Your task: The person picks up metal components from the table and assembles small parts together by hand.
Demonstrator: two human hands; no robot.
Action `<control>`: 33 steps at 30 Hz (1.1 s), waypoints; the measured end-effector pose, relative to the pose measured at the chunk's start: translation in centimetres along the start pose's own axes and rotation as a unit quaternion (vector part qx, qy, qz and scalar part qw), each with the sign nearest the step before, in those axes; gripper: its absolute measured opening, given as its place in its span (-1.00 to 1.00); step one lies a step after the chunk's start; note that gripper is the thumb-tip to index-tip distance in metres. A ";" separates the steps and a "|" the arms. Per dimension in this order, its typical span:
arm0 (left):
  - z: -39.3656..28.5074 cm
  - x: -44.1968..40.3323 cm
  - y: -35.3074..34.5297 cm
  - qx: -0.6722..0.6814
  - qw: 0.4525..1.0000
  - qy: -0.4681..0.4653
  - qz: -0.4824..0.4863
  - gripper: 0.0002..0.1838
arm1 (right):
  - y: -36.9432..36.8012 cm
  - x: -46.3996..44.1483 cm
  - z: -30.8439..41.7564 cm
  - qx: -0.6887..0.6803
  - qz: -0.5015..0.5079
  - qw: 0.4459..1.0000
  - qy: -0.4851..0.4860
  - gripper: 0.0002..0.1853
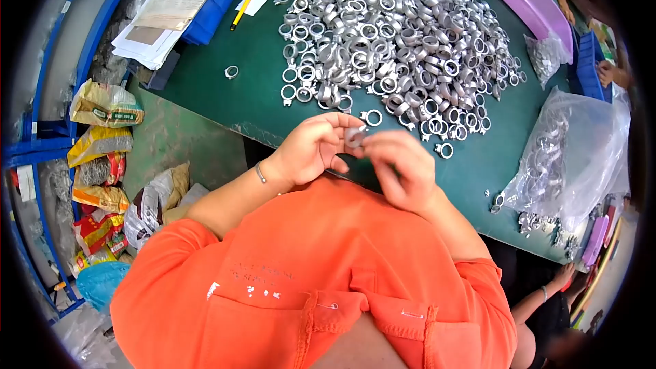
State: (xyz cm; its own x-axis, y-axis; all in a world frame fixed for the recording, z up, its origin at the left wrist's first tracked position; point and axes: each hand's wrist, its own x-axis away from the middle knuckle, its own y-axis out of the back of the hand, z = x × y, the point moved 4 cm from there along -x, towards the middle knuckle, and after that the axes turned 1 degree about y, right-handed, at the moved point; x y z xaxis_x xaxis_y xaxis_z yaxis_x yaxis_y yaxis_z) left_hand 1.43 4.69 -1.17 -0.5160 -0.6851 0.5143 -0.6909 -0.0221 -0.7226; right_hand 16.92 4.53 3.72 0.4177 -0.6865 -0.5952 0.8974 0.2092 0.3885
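Note:
Close to my body, at the table's front edge, my left hand (313,147) grips a metal ring (354,137) between its fingers. My right hand (403,164) is at the ring's right side, its fingers bent and slightly blurred; whether they pinch the ring or a small part cannot be made out. Beyond my hands lies a large pile of grey metal rings (396,41) on the green table (273,106). One loose ring (372,117) sits just behind my hands, another (444,150) to their right.
A single ring (231,72) and a yellow pen (242,12) lie left of the pile. Papers rest on a blue bin (217,7). At right are a pink bin (536,1), a clear bag of parts (557,157) and other people's arms. Sacks (106,104) stand at left.

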 end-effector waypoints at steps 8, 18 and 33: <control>-0.3 0.3 0.6 -0.243 0.963 -0.083 -0.079 -0.89 | -0.5 0.2 -3.7 0.212 0.111 0.963 -0.127 -0.84; -0.7 1.1 -0.3 -0.280 0.952 -0.103 -0.071 -0.93 | -1.3 0.8 -2.4 -0.047 0.075 0.985 -0.150 -0.94; -0.3 1.4 0.0 -0.243 0.951 -0.183 -0.062 -0.78 | -2.0 -0.1 -2.6 -0.160 -0.023 0.968 -0.190 -0.75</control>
State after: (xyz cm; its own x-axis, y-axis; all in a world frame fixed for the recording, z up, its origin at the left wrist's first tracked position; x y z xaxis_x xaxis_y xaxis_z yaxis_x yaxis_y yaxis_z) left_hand 0.57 3.96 -0.26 -0.2664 -0.9087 0.3215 -0.9328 0.1591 -0.3234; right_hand 15.40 6.01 1.18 0.3493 -0.8937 -0.2815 0.9369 0.3367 0.0938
